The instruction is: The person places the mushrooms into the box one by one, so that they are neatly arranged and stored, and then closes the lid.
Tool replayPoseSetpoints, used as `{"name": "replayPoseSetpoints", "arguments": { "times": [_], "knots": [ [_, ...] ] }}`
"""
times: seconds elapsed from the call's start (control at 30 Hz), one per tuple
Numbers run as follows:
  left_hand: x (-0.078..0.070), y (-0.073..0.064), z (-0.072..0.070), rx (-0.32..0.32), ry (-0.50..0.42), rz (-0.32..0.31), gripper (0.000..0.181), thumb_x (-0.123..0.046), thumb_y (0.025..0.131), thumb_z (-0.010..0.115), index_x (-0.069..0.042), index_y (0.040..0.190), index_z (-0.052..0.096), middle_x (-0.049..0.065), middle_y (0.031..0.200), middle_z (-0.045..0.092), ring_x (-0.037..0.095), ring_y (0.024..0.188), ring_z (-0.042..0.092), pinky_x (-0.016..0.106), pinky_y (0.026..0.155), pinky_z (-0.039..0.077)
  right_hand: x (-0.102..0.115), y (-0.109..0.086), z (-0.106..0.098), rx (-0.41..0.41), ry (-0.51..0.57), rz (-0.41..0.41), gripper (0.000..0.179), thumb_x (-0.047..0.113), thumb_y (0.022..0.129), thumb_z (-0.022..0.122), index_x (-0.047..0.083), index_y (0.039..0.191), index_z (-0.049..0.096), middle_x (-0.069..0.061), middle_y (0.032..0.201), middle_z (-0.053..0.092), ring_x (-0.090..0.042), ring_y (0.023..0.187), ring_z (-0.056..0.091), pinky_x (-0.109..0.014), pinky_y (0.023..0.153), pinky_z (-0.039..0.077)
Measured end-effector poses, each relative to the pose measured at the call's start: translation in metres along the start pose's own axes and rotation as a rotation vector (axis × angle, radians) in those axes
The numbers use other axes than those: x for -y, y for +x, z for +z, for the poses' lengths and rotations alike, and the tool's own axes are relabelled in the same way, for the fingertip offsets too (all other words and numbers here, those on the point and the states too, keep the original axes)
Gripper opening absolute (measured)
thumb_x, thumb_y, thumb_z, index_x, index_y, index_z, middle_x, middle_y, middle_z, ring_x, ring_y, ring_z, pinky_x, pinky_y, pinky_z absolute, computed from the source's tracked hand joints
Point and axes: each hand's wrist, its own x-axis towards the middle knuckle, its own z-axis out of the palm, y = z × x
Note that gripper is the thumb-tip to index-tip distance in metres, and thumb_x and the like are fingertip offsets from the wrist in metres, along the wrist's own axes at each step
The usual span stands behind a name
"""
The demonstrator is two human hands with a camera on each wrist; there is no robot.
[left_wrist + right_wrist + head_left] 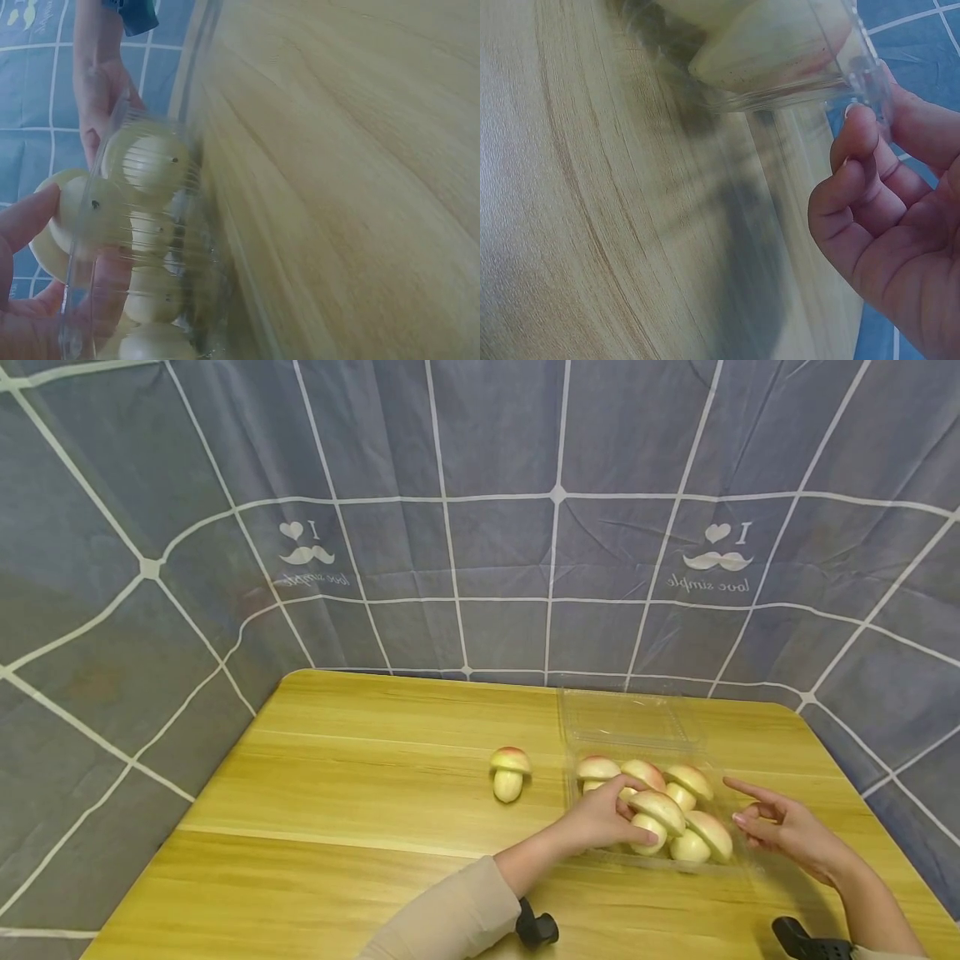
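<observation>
My left hand (600,818) grips a mushroom-shaped piece (660,810) with a pale stem and a yellow-red cap, just above others like it. These lie in a clear plastic box (567,777) with its lid folded back. Through the box wall in the left wrist view, rounded pale stem ends (154,165) show. At the box's right side is my right hand (795,835), index finger extended and other fingers curled. Seen from the right wrist, its finger and thumb pinch the box rim (874,82).
A single mushroom-shaped piece (510,774) lies left of the box on the wooden table (337,793). Behind the box, the clear lid (630,714) lies toward the table's far edge. A grey checked curtain (495,552) hangs around the table.
</observation>
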Motion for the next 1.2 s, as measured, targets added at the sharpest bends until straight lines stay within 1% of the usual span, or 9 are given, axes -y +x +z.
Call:
{"name": "replayPoseSetpoints", "arguments": {
  "times": [0.23,0.4,0.6,0.67,0.93,1.07,1.2],
  "knots": [
    [0.002,0.003,0.003,0.003,0.013,-0.006,0.061,-0.013,0.076,0.078,-0.017,0.129,0.049,-0.004,0.080,0.055,0.005,0.067,0.051,0.020,0.056,0.043,0.001,0.000,-0.001,0.006,0.011,0.001,0.056,0.001,0.096,0.047,0.043,0.134,0.042,0.000,0.087,0.059,-0.007,0.069,0.057,-0.025,0.062,0.051],
    [0.001,0.004,0.004,-0.001,0.067,-0.011,0.061,-0.014,0.076,0.078,-0.016,0.130,0.048,-0.004,0.080,0.054,0.005,0.066,0.049,0.020,0.055,0.042,0.002,0.000,-0.001,0.001,0.008,-0.010,0.056,0.000,0.096,0.048,0.043,0.133,0.043,0.000,0.087,0.059,-0.006,0.070,0.057,-0.025,0.063,0.052],
    [0.001,0.005,0.008,-0.018,0.128,-0.019,0.061,-0.017,0.076,0.078,-0.016,0.130,0.048,-0.005,0.080,0.054,0.005,0.066,0.049,0.020,0.054,0.042,0.003,0.000,-0.001,0.000,0.007,-0.004,0.056,0.001,0.096,0.048,0.043,0.133,0.043,0.000,0.087,0.059,-0.006,0.070,0.057,-0.025,0.063,0.052],
    [0.002,0.005,0.009,-0.024,0.130,-0.024,0.061,-0.017,0.076,0.078,-0.015,0.129,0.048,-0.006,0.080,0.053,0.004,0.065,0.048,0.020,0.054,0.041,0.004,0.000,-0.001,-0.001,0.004,-0.002,0.056,0.001,0.096,0.048,0.043,0.132,0.044,0.000,0.087,0.059,-0.006,0.070,0.057,-0.025,0.063,0.052],
    [0.001,0.004,0.012,-0.033,0.113,-0.036,0.062,-0.015,0.076,0.078,-0.013,0.129,0.046,-0.005,0.067,0.047,0.006,0.053,0.039,0.019,0.046,0.034,0.004,0.001,-0.001,-0.004,0.008,0.013,0.056,0.001,0.096,0.048,0.043,0.132,0.043,-0.001,0.087,0.059,-0.006,0.070,0.057,-0.025,0.063,0.052],
    [0.001,0.005,0.012,-0.029,0.128,-0.039,0.061,-0.013,0.076,0.078,-0.012,0.127,0.046,-0.005,0.066,0.044,0.006,0.053,0.038,0.019,0.046,0.032,0.003,0.001,-0.001,-0.005,0.005,0.010,0.056,0.001,0.096,0.048,0.043,0.133,0.043,-0.001,0.088,0.059,-0.007,0.070,0.057,-0.026,0.063,0.052],
    [0.001,0.005,0.012,-0.025,0.146,-0.044,0.058,-0.010,0.074,0.078,-0.012,0.123,0.046,-0.005,0.070,0.047,0.006,0.056,0.041,0.019,0.049,0.035,0.003,0.000,-0.001,-0.004,0.001,0.008,0.057,0.001,0.096,0.048,0.043,0.133,0.043,0.000,0.088,0.059,-0.006,0.070,0.057,-0.026,0.064,0.052]
  ]
}}
